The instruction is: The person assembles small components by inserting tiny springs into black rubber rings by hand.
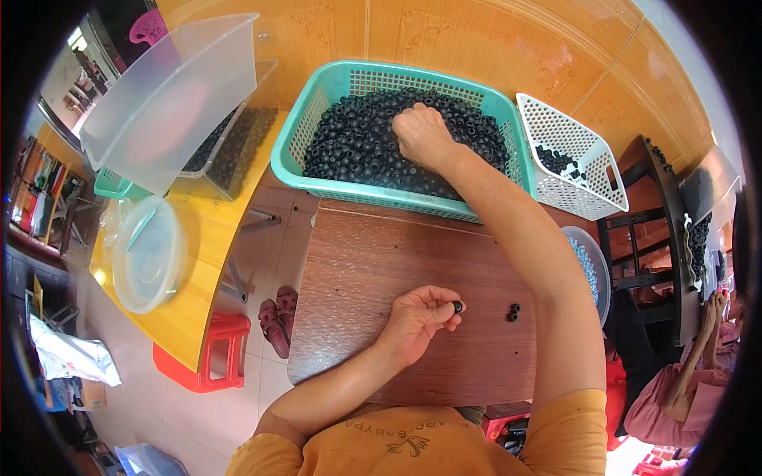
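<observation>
Between the thumb and fingers of my left hand point(414, 324), a small black ring-shaped part point(458, 306) is pinched just above the brown table point(349, 270). My right hand point(425, 136) reaches over the turquoise basket point(290, 163), closed, its knuckles up and its fingertips hidden. Whether it grips one of the parts cannot be seen. A heap of black ring-shaped parts point(349, 143) fills that basket. To the right of my left hand, a few more black parts point(514, 312) lie together on the table.
A white perforated basket point(583, 194) with some black parts stands right of the turquoise one. Beyond my right forearm is a clear tub point(606, 293) of light-blue pieces. Left, a yellow table point(208, 270) bears clear bins and a round lid point(149, 262). Another person sits far right.
</observation>
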The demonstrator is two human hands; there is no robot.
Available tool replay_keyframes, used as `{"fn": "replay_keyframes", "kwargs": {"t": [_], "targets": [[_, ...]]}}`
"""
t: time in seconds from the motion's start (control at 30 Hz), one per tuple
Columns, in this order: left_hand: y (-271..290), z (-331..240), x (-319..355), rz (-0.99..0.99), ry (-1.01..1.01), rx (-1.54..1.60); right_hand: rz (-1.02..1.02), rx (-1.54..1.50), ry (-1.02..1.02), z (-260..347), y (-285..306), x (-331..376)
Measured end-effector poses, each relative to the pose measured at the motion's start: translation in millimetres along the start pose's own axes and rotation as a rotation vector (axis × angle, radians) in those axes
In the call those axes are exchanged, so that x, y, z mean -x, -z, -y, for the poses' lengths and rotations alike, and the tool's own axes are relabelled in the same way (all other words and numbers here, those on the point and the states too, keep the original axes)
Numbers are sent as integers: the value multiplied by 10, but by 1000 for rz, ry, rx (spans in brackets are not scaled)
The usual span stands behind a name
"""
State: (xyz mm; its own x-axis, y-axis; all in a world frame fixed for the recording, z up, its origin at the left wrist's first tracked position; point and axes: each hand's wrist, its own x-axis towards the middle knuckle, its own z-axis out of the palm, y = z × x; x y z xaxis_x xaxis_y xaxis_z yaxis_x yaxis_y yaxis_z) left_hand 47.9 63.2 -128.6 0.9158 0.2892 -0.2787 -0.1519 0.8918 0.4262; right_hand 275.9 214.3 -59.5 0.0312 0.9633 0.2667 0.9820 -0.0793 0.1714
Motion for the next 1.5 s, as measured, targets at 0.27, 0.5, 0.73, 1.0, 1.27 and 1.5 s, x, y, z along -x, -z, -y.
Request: {"fn": "replay_keyframes", "kwargs": {"t": [0.27, 0.5, 0.73, 1.0, 1.27, 1.5], "targets": [[-11, 12, 22, 6, -6, -31, -131, -557, -311, -124, 538, 448], [36, 52, 9, 25, 10, -50, -114, -1486, -547, 196, 1246, 1655], [-22, 139, 46, 13, -5, -48, -113, -1957, -679, 405, 1255, 2605], [-242, 183, 256, -53, -55, -70, -142, -2133, -713, 571, 1053, 3104], [-393, 305, 439, 18, -42, -118, -229, -2065, -704, 756, 973, 3316], [-408, 382, 484, 8, -26, -119, -399, -1908, -719, 973, 924, 3410]]}}
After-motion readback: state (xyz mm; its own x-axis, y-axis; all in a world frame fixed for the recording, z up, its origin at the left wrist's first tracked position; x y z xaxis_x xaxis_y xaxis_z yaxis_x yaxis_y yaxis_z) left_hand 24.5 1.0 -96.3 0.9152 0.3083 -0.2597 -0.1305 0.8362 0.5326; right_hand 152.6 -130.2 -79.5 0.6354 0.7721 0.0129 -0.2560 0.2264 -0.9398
